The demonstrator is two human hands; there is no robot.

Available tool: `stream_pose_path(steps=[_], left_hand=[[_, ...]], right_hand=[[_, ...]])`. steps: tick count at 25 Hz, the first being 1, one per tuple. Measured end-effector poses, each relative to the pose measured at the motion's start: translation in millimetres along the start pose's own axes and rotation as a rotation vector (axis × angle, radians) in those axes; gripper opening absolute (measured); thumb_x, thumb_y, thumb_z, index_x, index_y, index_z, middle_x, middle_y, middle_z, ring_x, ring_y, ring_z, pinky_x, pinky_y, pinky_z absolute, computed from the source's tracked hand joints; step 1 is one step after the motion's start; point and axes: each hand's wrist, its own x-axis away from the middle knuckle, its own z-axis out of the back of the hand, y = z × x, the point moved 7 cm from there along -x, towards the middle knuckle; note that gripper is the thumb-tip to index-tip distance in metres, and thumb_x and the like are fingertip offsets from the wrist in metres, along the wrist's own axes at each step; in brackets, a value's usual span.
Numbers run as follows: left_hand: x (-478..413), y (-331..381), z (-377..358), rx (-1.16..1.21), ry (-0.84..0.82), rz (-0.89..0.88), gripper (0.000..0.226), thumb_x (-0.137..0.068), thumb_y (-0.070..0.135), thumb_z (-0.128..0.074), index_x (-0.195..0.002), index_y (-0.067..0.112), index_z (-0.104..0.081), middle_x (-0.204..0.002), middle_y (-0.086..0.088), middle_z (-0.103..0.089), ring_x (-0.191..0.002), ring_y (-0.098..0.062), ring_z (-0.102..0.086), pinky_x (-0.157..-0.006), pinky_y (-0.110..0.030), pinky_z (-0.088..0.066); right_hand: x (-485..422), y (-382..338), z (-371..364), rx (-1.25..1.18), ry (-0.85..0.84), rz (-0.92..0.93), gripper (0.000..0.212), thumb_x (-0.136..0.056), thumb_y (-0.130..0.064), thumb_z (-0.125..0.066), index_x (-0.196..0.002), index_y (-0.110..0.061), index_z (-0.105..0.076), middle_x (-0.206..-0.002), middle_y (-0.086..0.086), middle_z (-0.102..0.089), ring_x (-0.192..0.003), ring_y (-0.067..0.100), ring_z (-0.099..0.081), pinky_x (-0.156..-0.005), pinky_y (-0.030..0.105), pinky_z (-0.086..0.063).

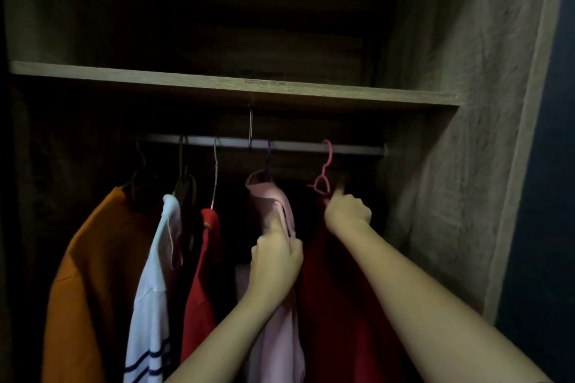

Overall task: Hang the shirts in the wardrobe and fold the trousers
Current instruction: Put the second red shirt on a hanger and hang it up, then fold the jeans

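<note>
Left hand point(277, 261) grips pink shirt point(273, 205); right hand point(348, 211) holds pink hanger point(322, 180) just beside

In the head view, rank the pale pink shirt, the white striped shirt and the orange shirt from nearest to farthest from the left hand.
1. Pale pink shirt, gripped by the left hand.
2. White striped shirt, further left.
3. Orange shirt, far left.

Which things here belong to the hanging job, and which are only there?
Job: left hand gripping the pink shirt; right hand at the pink hanger of the dark red shirt; rail.
Not in use: orange shirt; white striped shirt; red shirt; shelf.
</note>
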Motion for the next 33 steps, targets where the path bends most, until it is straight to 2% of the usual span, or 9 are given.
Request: stream_pose_path(steps=[3,7,10,14,19,22,25,29,33], left_hand=[[2.0,12.7,-8.9,-0.097,-0.041,0.001,0.069,-0.091,0.014,-0.043,-0.149,0.008,-0.007,-0.111,-0.023,-0.063,-0.103,-0.041,-0.058,-0.084,-0.04,-0.043],[0.4,18.3,-12.4,-0.15,-0.083,-0.004,0.07,-0.092,0.015,-0.044,-0.15,0.007,-0.004,-0.116,-0.024,-0.06,-0.106,-0.041,-0.057,-0.086,-0.04,-0.04],[4.9,18.2,-8.8,-0.147,-0.102,-0.049,0.069,-0.096,0.032,-0.043,-0.15,0.008,-0.007,-0.117,-0.025,-0.06,-0.108,-0.041,-0.056,-0.087,-0.04,-0.042],[12.4,11.9,21.9,-0.066,-0.007,-0.072,0.052,-0.099,0.028,-0.036,-0.146,0.008,-0.028,-0.119,-0.026,-0.06,-0.111,-0.043,-0.056,-0.092,-0.043,-0.042],[44.9,-31.0,95.0,-0.034,0.129,-0.098,0.047,-0.094,0.031,-0.036,-0.131,0.007,-0.052,-0.117,-0.021,-0.065,-0.111,-0.035,-0.059,-0.095,-0.036,-0.042],[93.0,-76.0,137.4,-0.108,0.136,-0.064,0.038,-0.096,0.026,-0.041,-0.124,0.007,-0.057,-0.106,-0.02,-0.069,-0.103,-0.035,-0.062,-0.085,-0.036,-0.042],[163.6,-141.2,191.4,-0.21,0.145,0.034,0.037,-0.094,0.027,-0.042,-0.118,0.006,-0.061,-0.101,-0.019,-0.07,-0.097,-0.035,-0.064,-0.081,-0.039,-0.046],[284.4,-239.0,267.1,-0.324,0.151,0.261,0.025,-0.094,0.022,-0.049,-0.104,0.007,-0.065,-0.094,-0.017,-0.071,-0.091,-0.034,-0.065,-0.077,-0.038,-0.046],[437.1,-328.5,337.6,-0.365,0.122,0.544,0.032,-0.09,0.028,-0.044,-0.101,0.006,-0.066,-0.093,-0.018,-0.071,-0.088,-0.036,-0.065,-0.075,-0.041,-0.05]], right_hand=[[4.8,21.2,6.5,0.023,0.034,-0.044,0.037,-0.095,-0.007,-0.035,-0.128,-0.006,-0.051,-0.129,0.014,-0.054,-0.118,0.031,-0.053,-0.087,0.038,-0.047],[7.4,29.0,6.1,-0.036,0.03,-0.048,0.035,-0.096,-0.008,-0.036,-0.126,-0.006,-0.054,-0.128,0.014,-0.055,-0.117,0.031,-0.053,-0.087,0.038,-0.047],[17.1,21.8,7.9,-0.078,0.076,-0.036,0.033,-0.099,-0.013,-0.035,-0.125,-0.004,-0.052,-0.127,0.015,-0.055,-0.117,0.031,-0.051,-0.086,0.038,-0.046],[46.9,-3.3,31.9,-0.087,0.418,0.228,0.03,-0.097,-0.013,-0.036,-0.119,0.001,-0.053,-0.119,0.019,-0.055,-0.112,0.036,-0.048,-0.084,0.043,-0.045],[127.3,-48.9,26.9,-0.348,0.539,0.537,0.039,-0.093,-0.024,-0.034,-0.11,0.0,-0.06,-0.106,0.019,-0.062,-0.098,0.038,-0.056,-0.084,0.041,-0.046],[192.1,-84.9,-6.4,-0.479,0.458,0.682,0.042,-0.092,-0.025,-0.031,-0.112,-0.001,-0.059,-0.108,0.017,-0.063,-0.099,0.036,-0.058,-0.09,0.033,-0.036],[286.9,-133.7,-55.0,-0.585,0.314,0.787,0.04,-0.092,-0.023,-0.033,-0.112,-0.001,-0.06,-0.108,0.017,-0.064,-0.098,0.035,-0.058,-0.09,0.032,-0.035],[436.1,-192.6,-118.0,-0.642,0.053,0.903,0.042,-0.093,-0.029,-0.035,-0.116,-0.003,-0.059,-0.112,0.014,-0.063,-0.103,0.03,-0.058,-0.092,0.031,-0.039],[592.2,-243.0,-174.1,-0.561,-0.256,1.091,0.045,-0.092,-0.033,-0.035,-0.116,-0.004,-0.06,-0.114,0.013,-0.063,-0.104,0.03,-0.059,-0.09,0.035,-0.048]])
